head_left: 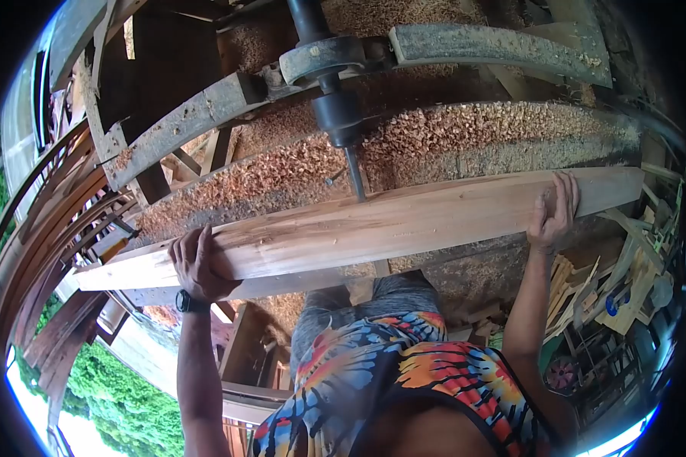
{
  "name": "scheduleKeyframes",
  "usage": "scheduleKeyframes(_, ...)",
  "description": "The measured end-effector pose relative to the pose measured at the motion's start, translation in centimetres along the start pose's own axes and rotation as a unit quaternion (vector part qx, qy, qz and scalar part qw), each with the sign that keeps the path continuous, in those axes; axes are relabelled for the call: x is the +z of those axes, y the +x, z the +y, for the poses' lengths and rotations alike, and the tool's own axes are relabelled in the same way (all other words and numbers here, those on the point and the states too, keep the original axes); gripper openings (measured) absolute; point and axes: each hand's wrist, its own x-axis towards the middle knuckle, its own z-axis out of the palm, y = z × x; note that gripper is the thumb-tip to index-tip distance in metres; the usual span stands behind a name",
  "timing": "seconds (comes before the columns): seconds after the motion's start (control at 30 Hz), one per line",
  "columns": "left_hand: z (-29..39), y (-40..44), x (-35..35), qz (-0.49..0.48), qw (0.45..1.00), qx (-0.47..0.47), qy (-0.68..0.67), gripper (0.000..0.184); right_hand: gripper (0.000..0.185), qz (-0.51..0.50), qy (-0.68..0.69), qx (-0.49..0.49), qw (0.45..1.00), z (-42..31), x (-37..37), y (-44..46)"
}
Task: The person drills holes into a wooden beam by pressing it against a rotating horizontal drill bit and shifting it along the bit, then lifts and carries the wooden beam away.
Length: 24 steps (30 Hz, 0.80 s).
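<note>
A long, pale wooden board (pixel 404 217) lies across the workbench in front of me. Its left part is wrapped by my left hand (pixel 200 266), fingers over the far edge, a dark watch on that wrist. Toward the board's right end, my right hand (pixel 554 209) grips it, fingertips reaching over the top face. Between the hands, a drill bit (pixel 355 175) hangs from a dark chuck (pixel 337 118) and meets the board's far edge. Whether the bit has entered the wood or is spinning, I cannot tell.
Reddish wood chips (pixel 465 126) are heaped along the bench behind the board. A wooden beam (pixel 495 49) crosses beside the drill spindle. Curved wooden strips (pixel 42 206) stack at the left. Scrap wood (pixel 625 282) piles up at the right.
</note>
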Motion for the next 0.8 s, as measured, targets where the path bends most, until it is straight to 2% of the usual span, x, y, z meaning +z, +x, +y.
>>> scheduleKeyframes(0.23,-0.7,1.5,-0.3,0.013,1.0,-0.003,-0.001,0.117,0.05,0.011,-0.004,-0.01,1.0,0.2,1.1,2.8)
scheduleKeyframes(0.37,-0.9,2.5,-0.7,-0.016,0.999,-0.028,0.006,0.123,0.046,0.02,0.011,-0.007,1.0,0.5,2.1,5.6)
scheduleKeyframes(0.47,-0.6,2.3,-0.3,0.01,1.0,-0.02,0.01,0.128,0.046,0.021,0.01,-0.019,1.0,0.0,2.1,5.7)
scheduleKeyframes(0.8,-0.3,-0.1,-0.5,-0.004,1.0,0.0,0.009,0.117,0.053,0.002,0.003,0.009,1.0,-0.7,0.0,-0.2)
